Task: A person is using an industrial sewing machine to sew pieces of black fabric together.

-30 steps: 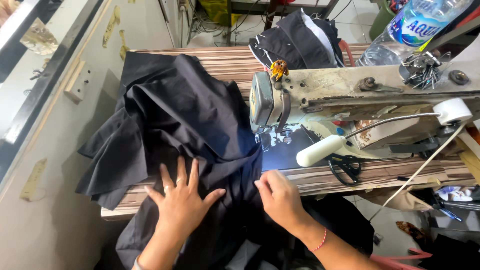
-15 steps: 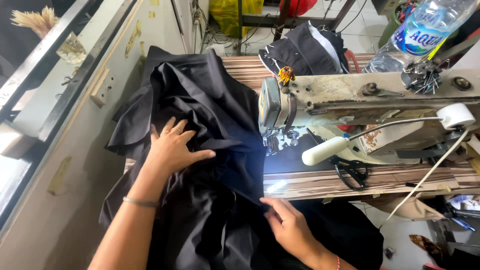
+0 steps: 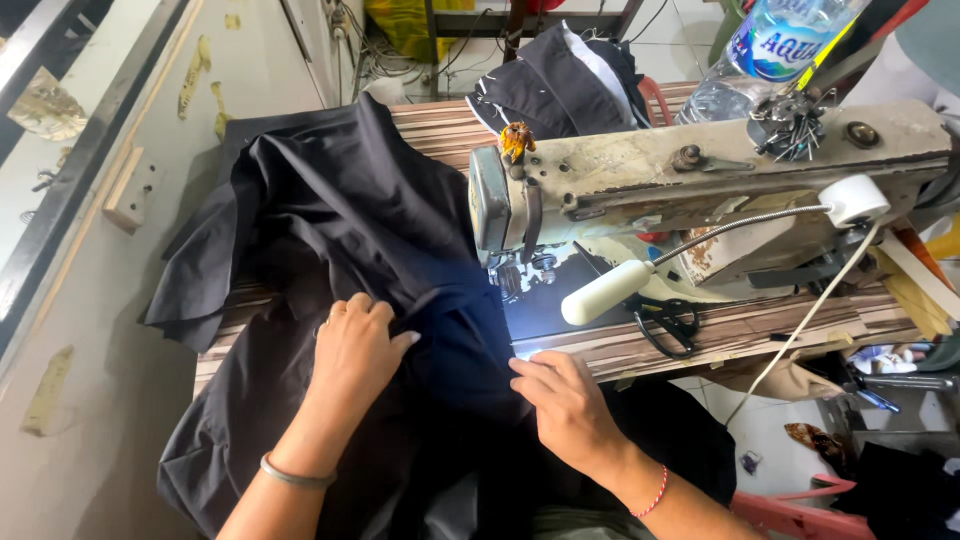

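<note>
A large piece of black fabric [image 3: 330, 210] is spread over the left of the striped wooden table [image 3: 700, 335] and hangs down into my lap. My left hand [image 3: 355, 348] lies on it with curled fingers, bunching a fold just left of the needle area. At the table's front edge my right hand [image 3: 565, 400] holds the cloth, with a red string on its wrist. An old cream sewing machine [image 3: 700, 165] stands right of the fabric. Its lamp [image 3: 605, 292] lights the plate under the needle.
Black scissors [image 3: 665, 325] lie on the table beside the lamp. A plastic water bottle [image 3: 775, 45] and a clump of pins stand on the machine's top. A dark garment [image 3: 560, 85] is folded at the table's back. A grey wall with a ledge [image 3: 130, 190] runs along the left.
My left hand has drawn back from the far part of the fabric to a fold beside the needle. My right hand has moved up to the table's edge.
</note>
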